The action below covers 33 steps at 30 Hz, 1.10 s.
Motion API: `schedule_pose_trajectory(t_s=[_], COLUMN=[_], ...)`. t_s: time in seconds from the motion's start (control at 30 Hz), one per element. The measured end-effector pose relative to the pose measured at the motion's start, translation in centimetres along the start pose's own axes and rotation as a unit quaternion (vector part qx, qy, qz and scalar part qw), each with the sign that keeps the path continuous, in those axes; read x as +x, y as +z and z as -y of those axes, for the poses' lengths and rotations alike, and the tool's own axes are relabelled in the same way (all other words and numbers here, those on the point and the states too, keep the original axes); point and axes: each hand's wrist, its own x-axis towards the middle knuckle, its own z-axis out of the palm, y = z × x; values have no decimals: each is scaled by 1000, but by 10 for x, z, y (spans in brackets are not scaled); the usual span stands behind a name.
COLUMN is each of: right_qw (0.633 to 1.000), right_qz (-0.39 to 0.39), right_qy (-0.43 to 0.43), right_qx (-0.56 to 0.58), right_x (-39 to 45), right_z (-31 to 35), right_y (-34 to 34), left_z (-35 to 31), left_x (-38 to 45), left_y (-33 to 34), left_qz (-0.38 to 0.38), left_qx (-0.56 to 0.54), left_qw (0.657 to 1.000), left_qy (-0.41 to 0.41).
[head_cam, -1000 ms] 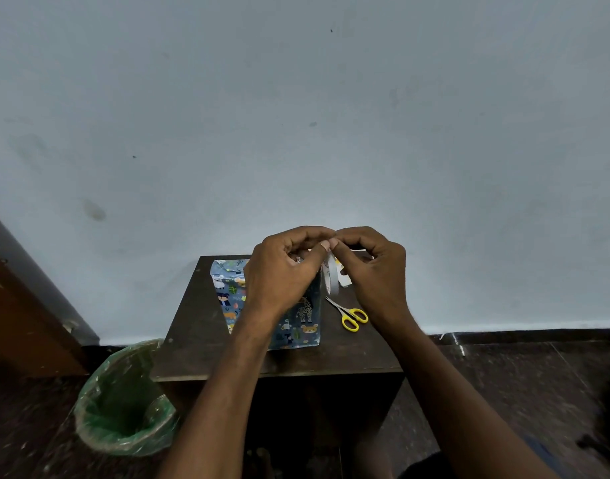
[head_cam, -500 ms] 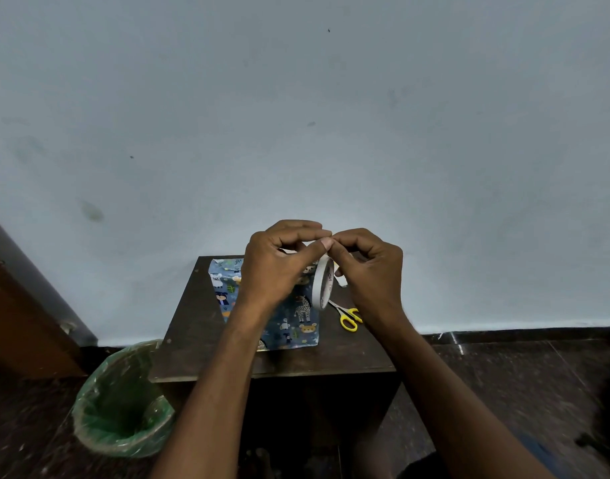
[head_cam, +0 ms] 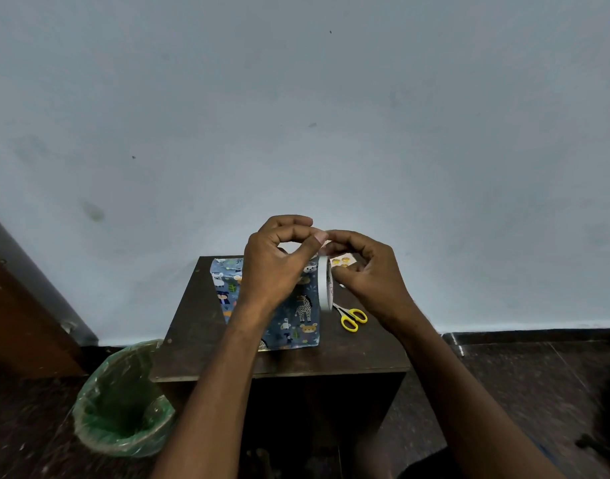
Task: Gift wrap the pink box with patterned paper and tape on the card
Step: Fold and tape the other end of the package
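Head view:
Left hand [head_cam: 272,267]: raised over the box, thumb and forefinger curled into a ring, tips pinching at the top of the tape roll [head_cam: 325,283].
Right hand [head_cam: 369,271]: fingers curled round the roll from the right; its fingertips meet the left hand's at the roll's upper edge.
Tape roll: white, held on edge, between the two hands, above the box's right side.
Change: against half a second ago the left forefinger has lifted, so a loop of open space shows between it and the thumb; the roll sits about where it was.
Box [head_cam: 296,319]: wrapped in blue animal-print paper, standing on the tabletop [head_cam: 192,326], mid-left; its upper part is hidden behind the left hand.
Card [head_cam: 341,261]: pale, with yellow marks, at the back of the tabletop, partly hidden by the right hand.
Scissors [head_cam: 352,316]: yellow-handled, flat, just right of the box.
Edges: the box's front is near the tabletop's front edge; a bare strip runs along the left edge and another at front right.
Bin [head_cam: 123,402]: green-lined, on the floor at the tabletop's left front corner.
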Motion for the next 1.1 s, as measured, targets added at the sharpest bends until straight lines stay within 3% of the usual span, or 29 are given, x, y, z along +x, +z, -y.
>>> schedule_pose_trajectory(t_s=[0.2, 0.47, 0.67, 0.73, 1.1], right_qw=[997, 997, 995, 995, 996], right_qz=[-31, -41, -48, -54, -9], right_qy=[-34, -3, -28, -31, 20], right_qx=[-58, -66, -82, -79, -82], right_x=[-1, 1, 1, 1, -1], right_z=[-9, -12, -17, -19, -7], right_y=[4, 7, 4, 2, -3], left_z=[-4, -8, -8, -8, -2], left_x=[1, 1, -1, -1, -2], left_y=[-2, -7, -13, -14, -5], left_qz=[17, -6, 136, 152, 121], left_qx=[-11, -100, -67, -60, -11], left_qw=[1000, 993, 988, 986, 992], left_qy=[-4, -62, -39, -30, -29])
